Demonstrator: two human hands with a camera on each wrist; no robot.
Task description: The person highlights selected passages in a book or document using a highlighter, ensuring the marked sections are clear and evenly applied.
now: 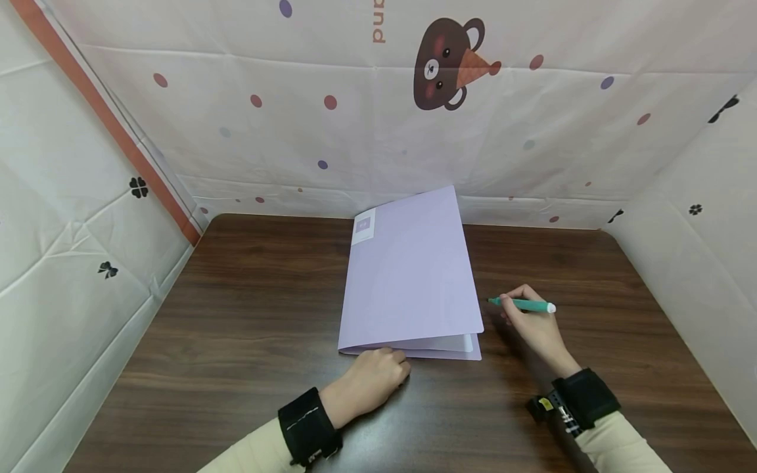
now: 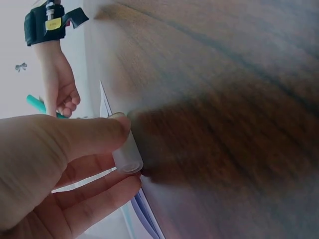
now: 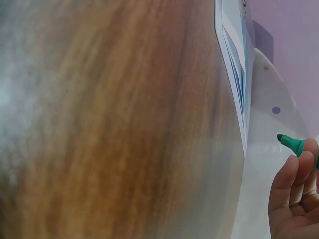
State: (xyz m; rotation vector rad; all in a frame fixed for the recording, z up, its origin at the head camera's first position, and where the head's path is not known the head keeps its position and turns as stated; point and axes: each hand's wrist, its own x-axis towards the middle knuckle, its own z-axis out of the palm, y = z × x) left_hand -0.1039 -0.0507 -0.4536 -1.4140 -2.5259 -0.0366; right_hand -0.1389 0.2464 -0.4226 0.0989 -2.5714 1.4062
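A lilac folder [image 1: 408,269] lies on the table, its cover slightly raised and pages [image 1: 446,343] showing along the near edge. At that edge is my left hand [image 1: 374,378]. The left wrist view shows it pinching a whitish translucent marker cap [image 2: 128,155] between thumb and fingers. To the right of the folder my right hand [image 1: 535,332] grips a green marker [image 1: 529,305], held above the table. The marker's bare dark tip [image 3: 280,137] shows in the right wrist view; its white end points right in the head view.
A dark wood-grain table [image 1: 248,309] extends around the folder. White printed cloth [image 1: 284,131] hangs behind it, with more cloth at the left and right. The folder's far edge reaches the back cloth. A white label [image 1: 363,226] is on the cover.
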